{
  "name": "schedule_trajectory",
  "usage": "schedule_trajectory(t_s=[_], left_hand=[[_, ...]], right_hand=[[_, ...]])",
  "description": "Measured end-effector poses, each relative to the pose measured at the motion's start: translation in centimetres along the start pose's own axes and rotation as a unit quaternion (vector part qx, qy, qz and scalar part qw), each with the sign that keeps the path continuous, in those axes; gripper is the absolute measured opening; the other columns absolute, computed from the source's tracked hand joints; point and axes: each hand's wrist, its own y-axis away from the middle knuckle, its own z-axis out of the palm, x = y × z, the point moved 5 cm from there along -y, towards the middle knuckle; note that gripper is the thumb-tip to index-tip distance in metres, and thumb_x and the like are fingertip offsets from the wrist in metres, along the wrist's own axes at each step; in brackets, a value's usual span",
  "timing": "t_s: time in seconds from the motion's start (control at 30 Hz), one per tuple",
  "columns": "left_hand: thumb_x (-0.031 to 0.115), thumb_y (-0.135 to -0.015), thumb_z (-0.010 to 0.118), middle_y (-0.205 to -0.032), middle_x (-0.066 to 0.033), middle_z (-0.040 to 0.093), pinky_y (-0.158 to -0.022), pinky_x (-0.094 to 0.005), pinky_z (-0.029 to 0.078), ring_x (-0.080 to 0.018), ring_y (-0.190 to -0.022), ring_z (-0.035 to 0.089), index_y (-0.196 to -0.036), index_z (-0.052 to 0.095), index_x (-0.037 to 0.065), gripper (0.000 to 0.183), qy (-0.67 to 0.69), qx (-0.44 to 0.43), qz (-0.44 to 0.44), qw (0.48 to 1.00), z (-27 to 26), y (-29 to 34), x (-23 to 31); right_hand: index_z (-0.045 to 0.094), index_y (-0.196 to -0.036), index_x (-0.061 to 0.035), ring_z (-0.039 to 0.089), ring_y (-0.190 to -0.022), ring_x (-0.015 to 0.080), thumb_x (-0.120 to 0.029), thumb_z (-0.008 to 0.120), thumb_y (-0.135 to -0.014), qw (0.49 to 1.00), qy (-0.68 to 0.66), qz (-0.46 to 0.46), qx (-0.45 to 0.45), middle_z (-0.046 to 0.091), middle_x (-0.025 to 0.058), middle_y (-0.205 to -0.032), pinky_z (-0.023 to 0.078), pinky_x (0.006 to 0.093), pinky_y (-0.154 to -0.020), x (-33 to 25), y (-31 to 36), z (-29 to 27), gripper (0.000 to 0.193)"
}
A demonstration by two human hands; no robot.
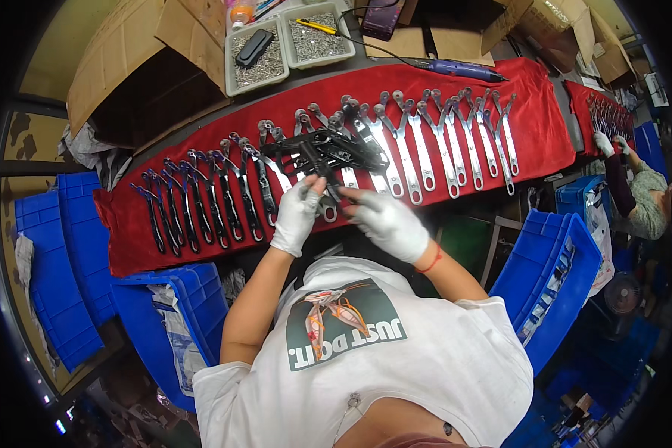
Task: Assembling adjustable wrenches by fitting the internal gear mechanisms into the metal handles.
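Note:
Both my hands wear white gloves with bare fingertips showing. My left hand is closed, fingers pinching a slim black handle piece above the red cloth. My right hand is slightly blurred; its fingertips close on the lower end of the same dark piece. Beyond them lies a heap of black handle pieces, partly covering the metal tools under it. To the right, silver fork-ended tools lie in a row. More fork-ended tools, with black handles, line the left side.
Red cloth covers the bench. Behind it stand two white bins of small metal parts, a purple corded tool and cardboard boxes. Blue crates flank me. A co-worker works at far right.

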Motion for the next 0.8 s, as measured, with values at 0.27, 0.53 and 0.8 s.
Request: schedule_trajectory(t_s=[0.27,0.53,0.8], left_hand=[[0.023,-0.065,0.076,-0.103,-0.0060,0.056,-0.079,-0.0390,0.045,-0.0267,-0.095,0.054,-0.100,0.063,0.011,0.039,-0.557,-0.013,0.362,0.747,7.2,-3.5,4.5],[0.020,-0.066,0.074,-0.094,-0.0065,0.055,-0.071,-0.0396,0.045,-0.0265,-0.086,0.054,-0.084,0.063,0.012,0.023,-0.613,-0.003,0.337,0.715,9.2,-4.3,2.9],[0.011,-0.068,0.073,-0.095,-0.0050,0.055,-0.075,-0.0382,0.044,-0.0259,-0.087,0.054,-0.086,0.064,0.010,0.020,-0.509,0.090,0.337,0.787,7.3,-2.4,4.8]], right_hand=[[0.062,-0.095,-0.0019,0.066,-0.085,0.0240,0.009,0.061,-0.069,0.972,0.122,0.177,0.097,0.060,0.0132,-0.112,0.056,0.0290,-0.070,9.4,8.6,-5.5,0.028],[0.056,-0.092,-0.0084,0.059,-0.091,0.0261,-0.006,0.067,-0.067,0.973,0.230,0.036,-0.002,0.058,0.0063,-0.110,0.050,0.0371,-0.075,9.7,8.8,-3.7,0.028],[0.059,-0.085,-0.0047,0.054,-0.097,0.0218,-0.009,0.061,-0.068,0.957,0.279,0.044,-0.071,0.056,0.0083,-0.111,0.044,0.0368,-0.084,9.4,8.7,-3.3,0.018]])
